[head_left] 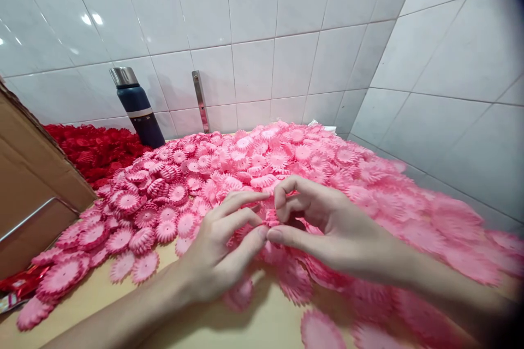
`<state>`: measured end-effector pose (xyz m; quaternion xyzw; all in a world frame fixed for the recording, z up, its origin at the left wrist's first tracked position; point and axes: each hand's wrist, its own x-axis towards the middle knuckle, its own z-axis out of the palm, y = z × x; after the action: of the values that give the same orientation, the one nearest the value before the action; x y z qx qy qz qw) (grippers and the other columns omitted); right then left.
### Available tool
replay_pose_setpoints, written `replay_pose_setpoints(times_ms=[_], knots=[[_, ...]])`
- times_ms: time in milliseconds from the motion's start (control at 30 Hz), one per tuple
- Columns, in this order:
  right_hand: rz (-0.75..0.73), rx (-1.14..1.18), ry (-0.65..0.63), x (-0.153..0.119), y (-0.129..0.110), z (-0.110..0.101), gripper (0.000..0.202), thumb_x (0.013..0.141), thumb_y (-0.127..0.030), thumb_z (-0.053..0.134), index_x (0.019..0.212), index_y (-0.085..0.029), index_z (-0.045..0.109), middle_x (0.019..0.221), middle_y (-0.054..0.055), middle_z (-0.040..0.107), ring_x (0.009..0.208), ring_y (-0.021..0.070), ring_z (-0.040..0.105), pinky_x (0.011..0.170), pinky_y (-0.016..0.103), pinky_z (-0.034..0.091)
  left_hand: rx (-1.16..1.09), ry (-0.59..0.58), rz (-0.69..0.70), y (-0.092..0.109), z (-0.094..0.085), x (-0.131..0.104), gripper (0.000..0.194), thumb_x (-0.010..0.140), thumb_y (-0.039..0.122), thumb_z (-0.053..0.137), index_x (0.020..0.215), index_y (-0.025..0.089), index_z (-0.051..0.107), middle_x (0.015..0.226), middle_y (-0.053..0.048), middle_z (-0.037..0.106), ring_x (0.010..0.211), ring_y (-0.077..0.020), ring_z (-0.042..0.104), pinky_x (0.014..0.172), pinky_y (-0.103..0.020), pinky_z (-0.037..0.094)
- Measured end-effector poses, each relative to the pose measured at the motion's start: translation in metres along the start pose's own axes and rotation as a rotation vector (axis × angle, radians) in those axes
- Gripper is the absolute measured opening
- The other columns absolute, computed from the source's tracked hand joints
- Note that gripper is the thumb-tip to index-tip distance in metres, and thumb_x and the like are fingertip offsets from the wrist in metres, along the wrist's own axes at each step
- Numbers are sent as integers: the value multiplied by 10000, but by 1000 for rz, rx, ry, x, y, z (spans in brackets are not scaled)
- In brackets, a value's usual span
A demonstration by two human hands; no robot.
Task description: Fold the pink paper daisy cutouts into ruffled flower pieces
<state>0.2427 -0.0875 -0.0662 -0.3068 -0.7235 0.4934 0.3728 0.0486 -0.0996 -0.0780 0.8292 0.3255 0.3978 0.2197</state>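
Between my two hands, near the middle of the view, is a small bunched pink petal piece (271, 217). My left hand (229, 242) pinches it from the left, thumb and fingertips pressed together. From the right, my right hand (317, 218) grips it with the thumb below and the fingers curled above. Both thumb tips nearly meet at the piece. Its exact shape is partly hidden by my fingers. Beneath and behind the hands spreads a large heap of pink scalloped petal discs (278, 161), many with a darker pink edge.
A dark blue bottle (141, 112) with a metal lid stands by the tiled wall (254, 5). Left of it lies a red petal heap (102, 150). A cardboard box (36, 185) is at far left. A metal strip (200, 101) stands upright against the wall.
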Motion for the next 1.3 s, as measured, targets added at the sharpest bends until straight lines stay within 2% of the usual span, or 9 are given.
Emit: replay_pose_setpoints(times_ms=[233,333,433,567,700,833,900,1067,1300], knots=[[28,203,-65,1,1,-20,281,792,-212,740,872,-222,471,678,-55,524,606,93,493,540,227,425,-96,78,18,2,-7,-1,218,891,140,530,693,176,615,1041,-68,575,1059,-211,565,915,-323,483],[22,178,84,6,5,-47,293,773,-211,755,857,-226,475,679,-41,543,584,100,510,517,235,432,-193,190,1,-6,-16,-2,257,894,129,493,657,186,577,1034,-57,520,1065,-215,519,965,-359,467],[-57,303,350,14,8,-73,249,750,-209,756,798,-238,513,675,-31,519,638,128,545,600,271,480,-316,267,8,-10,-25,-3,265,883,132,463,639,190,550,991,-54,474,1032,-223,491,951,-403,480],[-70,446,489,20,9,-79,166,742,-160,732,792,-234,592,696,-24,528,641,110,516,593,247,453,-203,-45,56,-3,-28,-3,189,779,140,527,601,188,567,862,-49,527,919,-232,489,857,-422,464],[-21,413,396,19,9,-61,158,761,-179,729,844,-221,601,696,-23,547,643,116,516,580,256,426,-96,-329,166,6,-19,0,147,670,95,581,550,179,577,814,-46,566,861,-217,499,746,-364,464],[-13,306,276,14,7,-44,155,803,-237,723,887,-215,594,691,-32,553,637,104,514,618,253,438,-5,-412,190,6,-13,4,210,658,207,747,494,166,623,731,-39,555,776,-188,480,713,-334,434],[-12,244,189,11,5,-38,148,837,-262,698,920,-221,581,720,-28,577,668,106,548,653,255,456,0,-379,139,3,-13,5,210,696,295,774,554,165,688,703,-37,546,773,-186,477,700,-320,423],[-6,74,34,6,3,-21,100,895,-252,624,957,-218,553,797,-15,575,735,118,564,686,267,478,-30,-107,-21,-5,-13,4,229,831,293,670,657,144,676,701,-26,557,741,-163,491,700,-302,406],[-55,-67,-94,2,1,-3,38,949,-214,519,986,-219,522,907,2,578,812,138,574,716,296,489,-19,-53,-165,-3,-5,5,204,817,283,690,690,141,620,705,-12,619,694,-146,542,676,-275,408]])
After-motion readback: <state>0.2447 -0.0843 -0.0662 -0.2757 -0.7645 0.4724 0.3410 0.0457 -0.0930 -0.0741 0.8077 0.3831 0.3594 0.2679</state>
